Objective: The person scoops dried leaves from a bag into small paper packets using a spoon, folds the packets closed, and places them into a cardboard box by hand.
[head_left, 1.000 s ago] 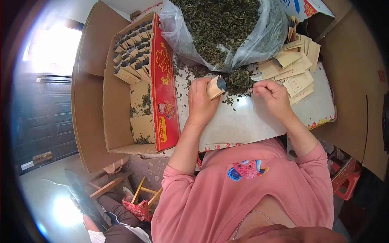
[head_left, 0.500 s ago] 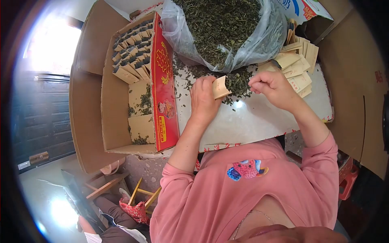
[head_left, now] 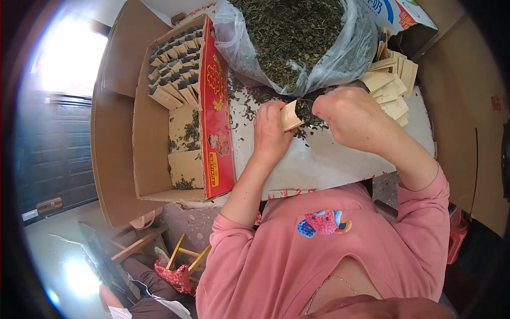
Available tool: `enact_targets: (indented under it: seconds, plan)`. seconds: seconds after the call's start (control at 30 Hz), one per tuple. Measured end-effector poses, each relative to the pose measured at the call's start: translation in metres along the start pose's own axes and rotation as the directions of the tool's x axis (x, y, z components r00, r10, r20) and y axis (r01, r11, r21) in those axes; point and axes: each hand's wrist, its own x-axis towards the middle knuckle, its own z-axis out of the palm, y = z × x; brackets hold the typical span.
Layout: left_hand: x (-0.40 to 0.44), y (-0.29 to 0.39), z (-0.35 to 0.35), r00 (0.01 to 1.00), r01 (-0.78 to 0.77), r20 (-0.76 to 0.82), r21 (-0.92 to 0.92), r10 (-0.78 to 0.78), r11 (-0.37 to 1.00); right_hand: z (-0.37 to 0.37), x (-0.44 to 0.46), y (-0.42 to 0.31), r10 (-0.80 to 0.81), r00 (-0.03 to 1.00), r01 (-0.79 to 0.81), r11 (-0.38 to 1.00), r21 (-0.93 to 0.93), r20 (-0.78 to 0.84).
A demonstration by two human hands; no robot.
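My left hand [head_left: 270,133] grips a small tan paper packet [head_left: 290,116], its mouth turned toward the loose dried leaves [head_left: 315,120] on the table. Close to the right of the packet, my right hand [head_left: 350,117] is closed over the leaves; whatever its fingers pinch is too hidden to name. Behind both hands stands a clear plastic bag [head_left: 345,66] full of dark dried leaves [head_left: 292,37]. Flat tan packets [head_left: 390,93] lie fanned out beyond my right hand.
At the left, a red-sided cardboard box [head_left: 217,122] holds rows of filled-looking packets [head_left: 178,64] and scattered leaves. A white printed carton [head_left: 398,16] stands at the back right, near tall cardboard [head_left: 462,106]. Another person's legs [head_left: 154,284] show at lower left.
My right hand has moved left, closer to the packet, and its back now faces up more. The packet in my left hand has turned since the earliest frame, showing its flat face.
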Motion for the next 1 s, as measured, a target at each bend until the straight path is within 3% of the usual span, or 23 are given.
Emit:
enact_targets:
  seconds: [0.2, 0.3, 0.43, 0.5, 0.53, 0.6, 0.63, 0.7, 0.8, 0.83, 0.9, 1.0]
  plan:
    - [0.001, 0.004, 0.001, 1.0, 0.013, 0.003, 0.01, -0.013, 1.0, 0.008, -0.009, -0.002, -0.176, 0.974, 0.167, 0.983, -0.076, -0.142]
    - [0.0, -0.001, 0.0, 1.0, 0.021, -0.014, 0.02, -0.021, 1.0, 0.006, -0.019, 0.0, -0.175, 0.964, 0.143, 0.976, -0.163, -0.202]
    - [0.0, 0.002, -0.002, 0.998, 0.065, -0.001, -0.011, -0.065, 0.998, 0.007, -0.034, 0.009, -0.14, 0.963, 0.116, 0.987, -0.112, -0.231]
    - [0.0, 0.002, -0.006, 0.992, 0.124, 0.037, -0.043, -0.123, 0.991, 0.013, -0.045, 0.02, 0.043, 0.98, -0.039, 0.999, 0.027, -0.192]
    - [-0.001, 0.004, -0.01, 0.992, 0.124, 0.037, -0.041, -0.123, 0.991, 0.015, -0.05, 0.026, 0.042, 0.98, -0.038, 0.999, 0.028, -0.194]
    - [-0.003, 0.009, -0.015, 0.974, 0.197, 0.123, -0.035, -0.191, 0.98, 0.02, -0.055, 0.039, 0.261, 0.958, -0.286, 0.902, 0.323, 0.12]
    - [-0.003, 0.011, -0.016, 0.974, 0.195, 0.126, -0.034, -0.19, 0.98, 0.025, -0.054, 0.044, 0.263, 0.957, -0.288, 0.901, 0.325, 0.119]
    - [-0.004, 0.015, -0.015, 0.963, 0.238, 0.142, -0.045, -0.23, 0.97, 0.038, -0.051, 0.054, 0.387, 0.86, -0.509, 0.691, 0.513, 0.332]
    - [-0.004, 0.015, -0.012, 0.963, 0.23, 0.147, -0.015, -0.225, 0.973, 0.057, -0.037, 0.058, 0.465, 0.824, -0.558, 0.569, 0.604, 0.323]
    - [-0.003, 0.015, -0.01, 0.963, 0.227, 0.149, -0.014, -0.223, 0.974, 0.067, -0.031, 0.061, 0.466, 0.824, -0.557, 0.567, 0.606, 0.321]
    - [-0.004, 0.012, -0.005, 0.972, 0.199, 0.125, 0.009, -0.198, 0.98, 0.08, -0.023, 0.066, 0.516, 0.85, -0.447, 0.602, 0.662, 0.105]
    - [-0.003, 0.004, 0.0, 0.991, 0.117, 0.061, 0.074, -0.122, 0.99, 0.078, -0.028, 0.062, 0.488, 0.87, -0.404, 0.631, 0.662, 0.067]
